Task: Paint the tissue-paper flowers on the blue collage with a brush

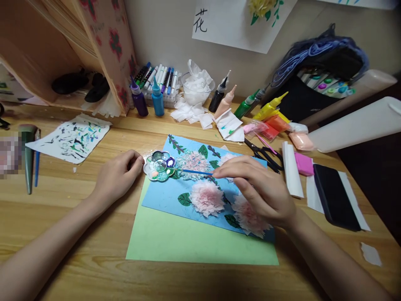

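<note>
My right hand (263,188) grips a thin blue paintbrush (197,171), whose tip reaches the right side of a flower-shaped paint palette (160,153). Green, purple, white and peach paint lies in the palette's wells. At its left edge my left hand (120,173) is closed, thumb and finger pinched against the rim. Beneath the brush is a blue card (159,198) bearing fluffy pink paper flowers (206,198), painted green leaves (184,199) and dark stems. One flower (192,164) has bluish flecks. Part of another flower is hidden by my right hand. A green sheet (188,246) lies under the card.
Paint bottles (158,100), markers (163,79) and a bowl of tissue (197,88) line the back. Black scissors (266,156) and a phone (335,196) sit to the right. A paint-smeared tissue (75,138) and another brush (37,161) lie left.
</note>
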Tool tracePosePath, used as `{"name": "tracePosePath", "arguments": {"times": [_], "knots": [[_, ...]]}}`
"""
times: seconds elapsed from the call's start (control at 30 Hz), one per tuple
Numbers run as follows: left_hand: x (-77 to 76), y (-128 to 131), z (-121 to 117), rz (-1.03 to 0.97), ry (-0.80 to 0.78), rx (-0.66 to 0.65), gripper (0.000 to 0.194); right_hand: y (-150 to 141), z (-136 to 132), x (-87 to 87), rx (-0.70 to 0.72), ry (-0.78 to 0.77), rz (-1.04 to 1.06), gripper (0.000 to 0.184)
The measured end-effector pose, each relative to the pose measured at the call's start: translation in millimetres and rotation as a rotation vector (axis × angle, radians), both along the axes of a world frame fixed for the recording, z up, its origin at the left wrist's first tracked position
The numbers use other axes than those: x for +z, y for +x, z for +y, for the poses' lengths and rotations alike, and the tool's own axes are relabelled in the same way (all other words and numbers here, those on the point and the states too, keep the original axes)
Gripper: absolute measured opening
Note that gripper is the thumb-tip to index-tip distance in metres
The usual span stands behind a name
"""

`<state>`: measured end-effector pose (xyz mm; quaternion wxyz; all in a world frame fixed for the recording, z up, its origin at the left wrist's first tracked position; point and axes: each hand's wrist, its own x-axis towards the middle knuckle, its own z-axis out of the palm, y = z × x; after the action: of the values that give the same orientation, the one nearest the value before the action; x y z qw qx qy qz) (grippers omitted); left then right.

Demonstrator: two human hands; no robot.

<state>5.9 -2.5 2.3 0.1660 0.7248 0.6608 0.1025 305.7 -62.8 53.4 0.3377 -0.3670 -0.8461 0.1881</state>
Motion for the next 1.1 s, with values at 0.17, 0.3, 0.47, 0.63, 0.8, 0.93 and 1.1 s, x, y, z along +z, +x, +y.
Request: {"name": "tracePosePath", "arguments": {"times": [0.17,0.3,0.47,0.63,0.8,0.93,1.1], "knots": [[0.5,0.4,-0.4,-0.019,-0.004,-0.006,0.029,-10.4,2.5,-7.3,0.0,-0.017,-0.039,0.027],[-0.5,-0.4,-0.1,-0.032,0.011,-0.019,0.029,-14.8,2.8,-10.5,-0.004,0.007,-0.051,0.026],[-1.7,-1.5,0.0,-0.045,0.008,-0.036,0.029,-19.0,3.8,-12.1,0.006,0.019,-0.05,0.026],[-1.3,-1.5,-0.9,-0.059,0.012,-0.057,0.03,-20.6,3.8,-14.0,0.025,-0.022,-0.04,0.025],[-1.1,-1.6,-1.3,-0.058,0.012,-0.061,0.031,-18.0,3.7,-15.5,0.019,-0.087,-0.003,0.025],[-1.0,-1.5,-1.1,-0.056,0.012,-0.061,0.03,-16.1,3.8,-16.4,0.014,-0.121,0.024,0.025],[-1.0,-1.4,-1.3,-0.06,0.02,-0.056,0.029,-16.9,3.6,-17.9,-0.05,-0.141,0.041,0.025]]}}
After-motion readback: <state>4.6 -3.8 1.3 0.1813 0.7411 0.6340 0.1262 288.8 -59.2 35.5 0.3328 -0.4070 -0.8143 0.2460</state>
